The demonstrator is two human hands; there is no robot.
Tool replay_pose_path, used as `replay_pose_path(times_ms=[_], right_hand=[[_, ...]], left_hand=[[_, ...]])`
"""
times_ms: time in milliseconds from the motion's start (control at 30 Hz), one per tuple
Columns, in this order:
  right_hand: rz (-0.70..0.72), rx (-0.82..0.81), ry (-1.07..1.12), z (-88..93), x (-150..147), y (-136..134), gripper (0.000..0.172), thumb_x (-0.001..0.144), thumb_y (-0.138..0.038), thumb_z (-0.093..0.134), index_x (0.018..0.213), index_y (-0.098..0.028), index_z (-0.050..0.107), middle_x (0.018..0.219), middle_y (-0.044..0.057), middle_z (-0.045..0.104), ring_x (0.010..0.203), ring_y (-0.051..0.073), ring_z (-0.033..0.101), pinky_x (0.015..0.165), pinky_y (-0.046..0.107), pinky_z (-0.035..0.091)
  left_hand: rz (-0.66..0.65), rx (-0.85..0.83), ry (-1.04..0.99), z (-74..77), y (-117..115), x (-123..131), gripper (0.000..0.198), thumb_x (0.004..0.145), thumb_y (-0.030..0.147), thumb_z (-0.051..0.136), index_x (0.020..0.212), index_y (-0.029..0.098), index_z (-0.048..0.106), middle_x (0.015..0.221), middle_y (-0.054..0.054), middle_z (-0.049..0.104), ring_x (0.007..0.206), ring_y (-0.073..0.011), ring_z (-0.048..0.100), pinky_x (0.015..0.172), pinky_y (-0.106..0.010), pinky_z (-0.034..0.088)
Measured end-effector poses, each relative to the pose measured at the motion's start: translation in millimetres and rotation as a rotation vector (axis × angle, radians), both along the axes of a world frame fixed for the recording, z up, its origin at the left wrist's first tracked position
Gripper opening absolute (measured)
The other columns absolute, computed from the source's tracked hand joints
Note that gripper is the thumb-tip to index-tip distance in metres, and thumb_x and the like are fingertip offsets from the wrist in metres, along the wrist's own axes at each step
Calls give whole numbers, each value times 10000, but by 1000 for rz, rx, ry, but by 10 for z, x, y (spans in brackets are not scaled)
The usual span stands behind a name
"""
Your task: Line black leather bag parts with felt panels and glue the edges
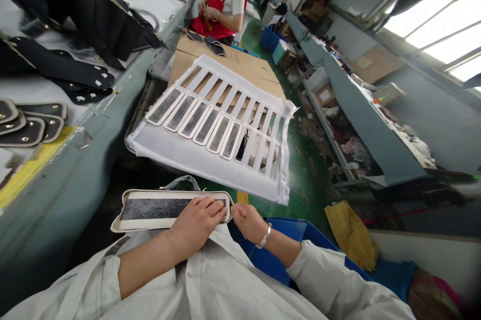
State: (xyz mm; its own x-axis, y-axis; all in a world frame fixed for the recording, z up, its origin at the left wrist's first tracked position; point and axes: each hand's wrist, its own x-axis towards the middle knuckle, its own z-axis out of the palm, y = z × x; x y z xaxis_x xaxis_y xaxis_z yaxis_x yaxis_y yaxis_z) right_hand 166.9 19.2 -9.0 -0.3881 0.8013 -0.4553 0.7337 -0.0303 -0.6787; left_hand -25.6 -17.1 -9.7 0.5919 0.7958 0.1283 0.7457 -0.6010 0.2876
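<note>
A long flat cream-edged strip (150, 208) with a dark grey centre lies across my lap. My left hand (199, 222) rests on its right end with the fingers curled down over it. My right hand (246, 220), with a silver bracelet on the wrist, pinches the strip's right tip. Just beyond stands a white slotted rack (210, 160). Several similar strips (195, 119) fill its left slots, and its right slots are empty.
A long grey workbench (56, 180) on the left carries black leather pieces (75, 77) and oval pads (30, 122). A blue bin (285, 235) sits by my right arm, a yellow bag (351, 235) beyond it. Another person in a red apron (221, 4) sits at the far end.
</note>
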Motion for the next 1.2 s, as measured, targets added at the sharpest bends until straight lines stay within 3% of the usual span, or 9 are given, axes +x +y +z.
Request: replay_pose_path(times_ms=[133,233,400,533,667,833,1100,1200], right_hand=[[8,94,-47,112,-19,1,325,867,-271,377,556,-198,316,521,-37,359,488,84,326,474,235,287],[-3,57,-28,129,-35,-7,343,876,-304,385,557,-202,315,505,-38,357,464,82,336,454,234,286],[-97,-328,150,91,-21,52,447,853,-578,370,602,-208,392,467,-45,423,338,88,420,335,228,337],[-181,-572,307,104,14,172,580,786,-727,312,620,-187,445,490,-26,492,360,101,492,386,265,463],[-59,-398,157,81,17,234,397,801,-523,509,600,-189,437,465,-33,513,353,104,523,337,208,403],[36,-276,-9,30,-33,222,226,820,-252,449,605,-183,451,481,-22,566,351,93,541,322,168,372],[50,-230,-95,118,-95,238,264,806,-235,431,550,-173,441,418,-23,531,304,70,498,291,138,315],[-35,-370,42,122,-92,249,251,803,-297,479,585,-175,451,449,-35,536,341,90,538,317,160,391]], left_hand=[[-8,-20,21,45,20,7,257,866,250,520,1117,230,573,1147,-30,577,1038,-193,473,839,-343,350],[-24,-22,38,71,13,3,263,859,215,517,1115,207,574,1144,-38,571,1040,-201,466,833,-349,360],[-46,-22,59,96,-24,-17,269,867,182,477,1113,165,583,1146,-70,562,1033,-218,459,847,-365,362],[-55,-41,37,106,-23,-32,260,870,200,489,1110,172,583,1152,-56,566,1033,-213,464,854,-358,367],[-52,-37,40,107,-1,-51,261,865,187,500,1115,166,575,1154,-46,573,1047,-216,467,853,-357,376],[-52,7,11,86,10,-73,298,889,195,470,1176,160,538,1139,-50,582,1042,-209,478,864,-349,384],[-83,20,53,66,-21,-60,280,900,198,434,1148,155,558,1166,-68,563,1054,-210,472,903,-357,370],[-75,10,53,68,-18,-65,309,904,200,419,1185,151,538,1180,-82,555,1068,-210,463,904,-358,366]])
